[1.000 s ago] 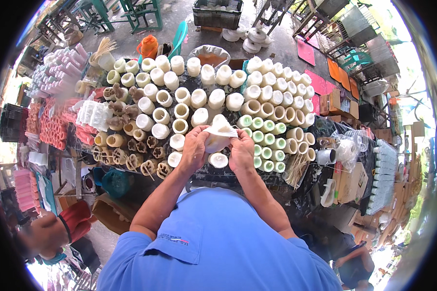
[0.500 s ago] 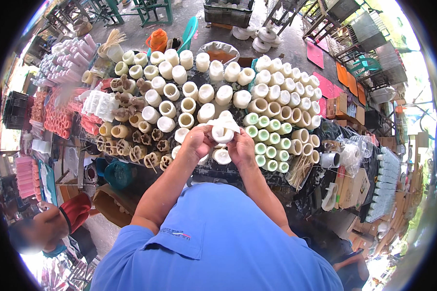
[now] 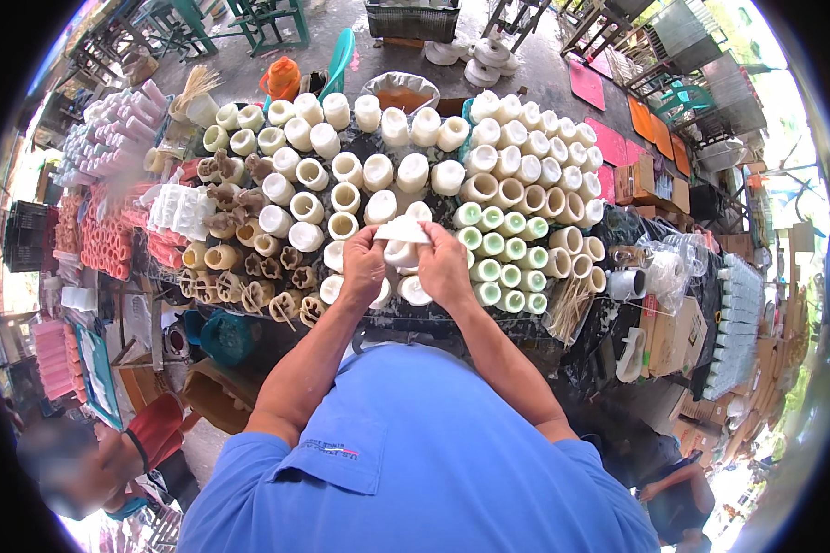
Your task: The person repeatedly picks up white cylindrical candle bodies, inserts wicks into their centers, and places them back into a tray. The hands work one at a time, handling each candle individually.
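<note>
My left hand (image 3: 363,265) and my right hand (image 3: 444,265) are at the near middle of the table, fingers closed on opposite edges of a thin white wax-like piece (image 3: 402,229). Its top is a smooth, curved edge; its exact kind I cannot make out. Beneath it, a rounded white form (image 3: 400,253) shows between my hands, and whether the two are joined is unclear. Around my hands stand whitish wax cylinders, among them a solid-topped one (image 3: 415,290) just below. Right of my right hand are pale green hollow cylinders (image 3: 511,248) in rows.
White cylinders (image 3: 378,172) crowd the table. Brown flower-shaped pieces (image 3: 258,297) and pink tubes (image 3: 106,244) lie left. A wick-like bundle (image 3: 572,311) and clear plastic (image 3: 664,272) lie right. People (image 3: 678,493) are at the lower left and lower right.
The white piece now shows as a smooth curved edge toward me, where a round opening with a folded flap was seen before. My hands shifted slightly left, and the whole view shifted a little.
</note>
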Demonstrator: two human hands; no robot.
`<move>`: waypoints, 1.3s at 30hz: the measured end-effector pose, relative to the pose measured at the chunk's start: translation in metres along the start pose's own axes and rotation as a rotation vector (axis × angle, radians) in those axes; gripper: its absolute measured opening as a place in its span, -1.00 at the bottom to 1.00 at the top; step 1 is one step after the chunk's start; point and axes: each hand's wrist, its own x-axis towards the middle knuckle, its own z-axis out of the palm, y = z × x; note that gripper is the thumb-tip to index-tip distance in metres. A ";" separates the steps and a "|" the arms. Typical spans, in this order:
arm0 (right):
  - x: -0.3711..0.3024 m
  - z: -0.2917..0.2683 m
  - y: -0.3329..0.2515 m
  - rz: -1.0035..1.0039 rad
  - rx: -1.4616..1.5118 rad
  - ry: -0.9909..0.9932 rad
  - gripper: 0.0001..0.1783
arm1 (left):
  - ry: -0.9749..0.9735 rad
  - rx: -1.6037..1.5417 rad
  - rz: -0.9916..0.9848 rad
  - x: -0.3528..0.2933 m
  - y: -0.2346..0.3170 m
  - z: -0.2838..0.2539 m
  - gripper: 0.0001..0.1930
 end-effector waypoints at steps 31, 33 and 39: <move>-0.005 0.020 0.040 0.150 1.004 -0.076 -0.89 | 0.014 -0.055 -0.394 0.009 0.023 0.007 -0.79; -0.006 0.014 0.036 0.171 0.960 -0.044 -0.89 | -0.111 -0.276 -0.468 0.006 0.018 0.000 -0.76; -0.013 0.010 0.022 0.243 0.721 0.023 -0.89 | -0.303 -0.398 -0.474 0.012 0.009 -0.020 -0.72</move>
